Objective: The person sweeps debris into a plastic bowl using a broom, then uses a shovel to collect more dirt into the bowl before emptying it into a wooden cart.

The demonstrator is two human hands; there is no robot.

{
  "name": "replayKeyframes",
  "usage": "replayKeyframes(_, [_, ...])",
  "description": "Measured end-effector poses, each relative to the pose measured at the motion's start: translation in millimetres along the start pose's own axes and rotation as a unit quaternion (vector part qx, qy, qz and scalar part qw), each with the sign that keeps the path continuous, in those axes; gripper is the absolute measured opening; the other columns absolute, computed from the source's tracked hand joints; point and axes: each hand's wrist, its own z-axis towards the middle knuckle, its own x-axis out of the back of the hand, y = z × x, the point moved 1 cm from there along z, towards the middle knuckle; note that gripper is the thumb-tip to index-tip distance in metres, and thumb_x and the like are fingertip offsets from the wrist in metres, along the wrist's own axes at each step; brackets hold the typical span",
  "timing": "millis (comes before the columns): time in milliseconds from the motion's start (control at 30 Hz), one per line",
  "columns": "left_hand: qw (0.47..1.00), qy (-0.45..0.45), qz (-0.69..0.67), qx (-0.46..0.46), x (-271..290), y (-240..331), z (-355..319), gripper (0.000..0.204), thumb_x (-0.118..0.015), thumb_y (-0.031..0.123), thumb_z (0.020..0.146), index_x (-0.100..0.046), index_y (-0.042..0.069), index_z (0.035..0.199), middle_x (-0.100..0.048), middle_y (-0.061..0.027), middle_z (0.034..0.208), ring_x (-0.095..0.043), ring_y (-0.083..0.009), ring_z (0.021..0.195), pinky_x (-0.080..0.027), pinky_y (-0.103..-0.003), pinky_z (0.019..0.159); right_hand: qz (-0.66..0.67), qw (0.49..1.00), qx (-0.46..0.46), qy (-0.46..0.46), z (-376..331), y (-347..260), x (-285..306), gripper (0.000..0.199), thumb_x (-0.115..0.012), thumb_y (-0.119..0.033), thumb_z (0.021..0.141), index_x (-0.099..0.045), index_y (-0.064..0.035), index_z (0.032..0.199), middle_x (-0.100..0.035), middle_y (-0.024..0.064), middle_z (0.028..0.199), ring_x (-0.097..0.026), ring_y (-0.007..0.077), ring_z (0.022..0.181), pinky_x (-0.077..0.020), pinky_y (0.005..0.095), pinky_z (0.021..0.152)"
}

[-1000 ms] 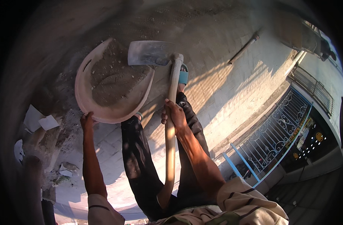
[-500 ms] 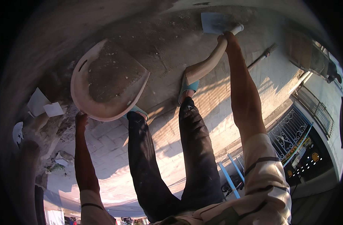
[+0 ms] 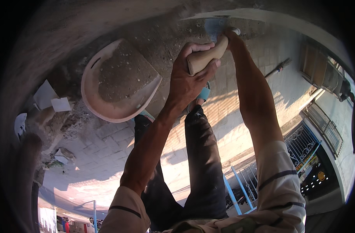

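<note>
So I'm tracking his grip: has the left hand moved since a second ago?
Yes. The left hand left the pan rim's lower left and now grips the wooden handle to its right.

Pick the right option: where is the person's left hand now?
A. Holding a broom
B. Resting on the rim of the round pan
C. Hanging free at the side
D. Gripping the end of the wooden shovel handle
D: the left hand wraps around the end of the wooden handle, clear of the pan.

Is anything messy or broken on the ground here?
Yes. The round pan sits tilted on a heap of rubble and dirt, with gritty mix inside. Loose paper scraps lie beside it on the paving. Both hands grip the shovel handle.
</note>
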Motion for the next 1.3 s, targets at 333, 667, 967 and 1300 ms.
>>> replayKeyframes(333, [0.991,0.104,0.070,0.047,18,69,-36,0.026,-0.071,0.002,0.087,-0.058,-0.004,0.108,-0.067,-0.0185,0.115,-0.070,-0.0153,0.089,-0.058,-0.028,0.077,-0.066,0.984,-0.057,-0.155,-61,55,-71,0.014,-0.054,-0.011,0.090,-0.054,0.0013,0.098,-0.057,0.0147,0.082,-0.059,0.0267,0.066,-0.0522,0.0403,0.057])
replayKeyframes(667, [0.977,0.099,0.189,-0.016,61,115,-49,0.028,-0.072,0.000,0.086,-0.062,0.003,0.112,-0.070,-0.0113,0.105,-0.068,-0.0145,0.094,-0.057,-0.026,0.079,0.073,0.975,-0.060,-0.203,-105,124,-163,0.012,-0.052,-0.011,0.092,-0.056,0.0002,0.094,-0.060,0.0120,0.080,-0.061,0.0240,0.063,-0.0531,0.0386,0.054])
replayKeyframes(967, [0.886,0.405,0.202,0.099,151,187,-285,0.042,-0.063,0.038,0.094,-0.055,0.004,0.118,-0.063,-0.0191,0.116,-0.072,-0.0290,0.081,-0.062,-0.032,0.062,0.178,0.966,-0.062,-0.174,-310,269,-209,0.020,-0.054,-0.016,0.097,-0.045,0.0006,0.104,-0.052,0.0102,0.078,-0.054,0.0207,0.059,-0.0508,0.0370,0.052])
replayKeyframes(1300, [0.830,0.505,0.165,0.169,178,159,-406,0.031,-0.058,0.037,0.097,-0.056,0.007,0.107,-0.066,-0.0164,0.101,-0.067,-0.0224,0.066,-0.056,-0.031,0.050,0.194,0.955,-0.115,-0.192,-393,276,-166,0.011,-0.060,-0.004,0.089,-0.051,-0.0030,0.095,-0.054,0.0088,0.080,-0.060,0.0214,0.068,-0.0559,0.0414,0.062])
